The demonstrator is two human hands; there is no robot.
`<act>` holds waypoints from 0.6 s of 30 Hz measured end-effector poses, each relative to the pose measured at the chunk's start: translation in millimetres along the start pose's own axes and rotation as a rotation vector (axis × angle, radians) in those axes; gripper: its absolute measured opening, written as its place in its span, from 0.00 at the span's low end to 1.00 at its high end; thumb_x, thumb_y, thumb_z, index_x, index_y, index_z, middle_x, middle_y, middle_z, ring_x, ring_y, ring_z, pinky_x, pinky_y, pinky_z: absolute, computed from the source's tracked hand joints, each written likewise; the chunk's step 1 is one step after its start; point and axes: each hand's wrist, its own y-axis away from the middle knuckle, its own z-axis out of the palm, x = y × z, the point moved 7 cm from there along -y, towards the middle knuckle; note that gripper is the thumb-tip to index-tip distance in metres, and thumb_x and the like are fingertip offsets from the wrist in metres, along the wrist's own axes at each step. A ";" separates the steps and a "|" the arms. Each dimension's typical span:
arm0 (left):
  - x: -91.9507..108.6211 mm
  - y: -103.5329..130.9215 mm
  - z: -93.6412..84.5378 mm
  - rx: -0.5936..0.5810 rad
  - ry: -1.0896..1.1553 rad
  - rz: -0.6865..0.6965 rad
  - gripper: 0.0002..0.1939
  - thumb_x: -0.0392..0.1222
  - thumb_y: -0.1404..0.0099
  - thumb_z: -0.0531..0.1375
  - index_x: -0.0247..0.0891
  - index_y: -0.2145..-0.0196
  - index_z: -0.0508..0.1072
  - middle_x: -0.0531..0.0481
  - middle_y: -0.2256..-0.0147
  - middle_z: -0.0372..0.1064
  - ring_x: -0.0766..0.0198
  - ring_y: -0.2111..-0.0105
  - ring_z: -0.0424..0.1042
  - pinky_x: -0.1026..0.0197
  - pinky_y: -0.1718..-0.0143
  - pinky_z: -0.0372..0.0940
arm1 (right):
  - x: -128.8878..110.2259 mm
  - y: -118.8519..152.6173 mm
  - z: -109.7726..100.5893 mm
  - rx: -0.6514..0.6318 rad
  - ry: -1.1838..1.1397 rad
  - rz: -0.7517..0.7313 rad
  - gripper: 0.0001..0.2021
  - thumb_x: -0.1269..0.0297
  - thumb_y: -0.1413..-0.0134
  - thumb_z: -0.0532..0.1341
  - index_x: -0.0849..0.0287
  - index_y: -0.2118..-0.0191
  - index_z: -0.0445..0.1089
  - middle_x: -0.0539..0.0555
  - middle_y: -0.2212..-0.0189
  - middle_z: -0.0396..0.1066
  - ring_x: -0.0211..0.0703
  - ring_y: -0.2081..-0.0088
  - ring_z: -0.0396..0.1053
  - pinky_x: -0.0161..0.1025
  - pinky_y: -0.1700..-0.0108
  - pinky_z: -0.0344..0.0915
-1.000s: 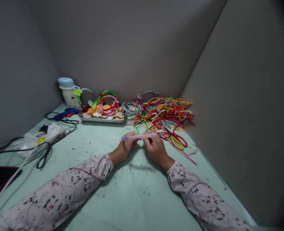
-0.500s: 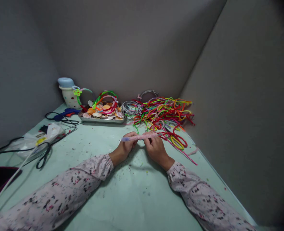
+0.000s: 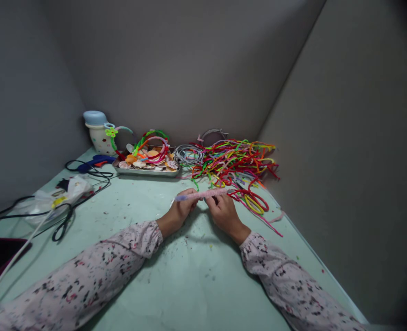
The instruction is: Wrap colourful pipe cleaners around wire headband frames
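Between my hands is a thin headband (image 3: 208,193), seen nearly edge-on, wrapped in fuzzy pink pipe cleaner with a lilac stretch at its left end and a bare grey tip at the right. My left hand (image 3: 181,208) is closed around its left part, fingers curled underneath. Toward the right end, my right hand (image 3: 223,210) pinches the band, thumb and fingers bent close to it. The band partly hides the fingertips of both hands. Just beyond my right hand lie loose red and yellow pipe cleaner loops (image 3: 255,204).
A metal tray (image 3: 148,173) holds shells and wrapped headbands. Right of it are grey metal bands (image 3: 188,155) and a tangled pipe cleaner pile (image 3: 237,158). At left are a bottle (image 3: 100,133), a blue glue gun (image 3: 96,162), a plastic bag (image 3: 44,204) and black cables.
The headband has tilted slightly, its right end a little higher. The fingers of my right hand have shifted on it, and my left hand has hardly moved.
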 end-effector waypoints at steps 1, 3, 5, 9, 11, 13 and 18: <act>2.8 0.9 0.4 -0.003 -0.021 0.007 0.13 0.48 0.40 0.57 0.38 0.77 0.63 0.56 0.80 0.55 0.68 0.79 0.53 0.63 0.78 0.48 | 0.4 0.2 0.3 0.005 0.000 0.003 0.11 0.66 0.41 0.52 0.56 0.72 0.69 0.56 0.73 0.72 0.49 0.65 0.69 0.42 0.60 0.64; 6.3 2.1 1.1 -0.007 -0.034 0.014 0.14 0.48 0.39 0.56 0.38 0.77 0.63 0.56 0.80 0.55 0.68 0.79 0.53 0.63 0.77 0.48 | 0.6 0.3 1.3 0.006 0.000 0.005 0.12 0.65 0.41 0.52 0.56 0.73 0.69 0.56 0.74 0.71 0.49 0.66 0.69 0.43 0.60 0.63; 6.7 2.5 1.6 -0.013 -0.024 0.011 0.13 0.48 0.39 0.56 0.38 0.76 0.64 0.57 0.80 0.54 0.68 0.79 0.52 0.63 0.78 0.47 | 0.7 0.2 2.2 0.001 0.003 0.008 0.13 0.65 0.41 0.51 0.56 0.72 0.69 0.56 0.73 0.71 0.49 0.65 0.68 0.43 0.60 0.63; 4.3 1.9 2.2 -0.023 -0.007 0.012 0.13 0.48 0.39 0.56 0.37 0.76 0.64 0.57 0.80 0.53 0.69 0.79 0.51 0.63 0.78 0.47 | 1.0 -0.3 2.0 -0.003 -0.024 0.032 0.13 0.64 0.41 0.51 0.57 0.72 0.69 0.57 0.71 0.72 0.49 0.64 0.69 0.43 0.60 0.63; 2.8 1.4 1.1 -0.009 -0.002 0.007 0.13 0.48 0.40 0.56 0.37 0.76 0.63 0.57 0.80 0.53 0.69 0.79 0.51 0.63 0.78 0.47 | 1.5 -0.8 1.4 -0.013 -0.057 0.061 0.13 0.64 0.41 0.51 0.57 0.72 0.69 0.57 0.71 0.73 0.49 0.64 0.69 0.43 0.59 0.63; 1.7 1.1 0.4 -0.001 -0.004 0.000 0.14 0.48 0.40 0.56 0.37 0.76 0.62 0.57 0.80 0.53 0.69 0.79 0.51 0.63 0.78 0.46 | 2.4 -1.3 1.2 -0.033 -0.087 0.098 0.12 0.64 0.42 0.52 0.58 0.72 0.69 0.57 0.70 0.73 0.48 0.64 0.69 0.42 0.59 0.62; 3.8 1.0 1.4 -0.018 -0.020 0.008 0.13 0.49 0.39 0.56 0.37 0.75 0.64 0.57 0.81 0.52 0.69 0.80 0.50 0.63 0.79 0.46 | 5.5 -1.0 2.0 -0.071 -0.130 0.178 0.12 0.63 0.42 0.52 0.58 0.71 0.70 0.56 0.70 0.73 0.47 0.64 0.68 0.40 0.59 0.62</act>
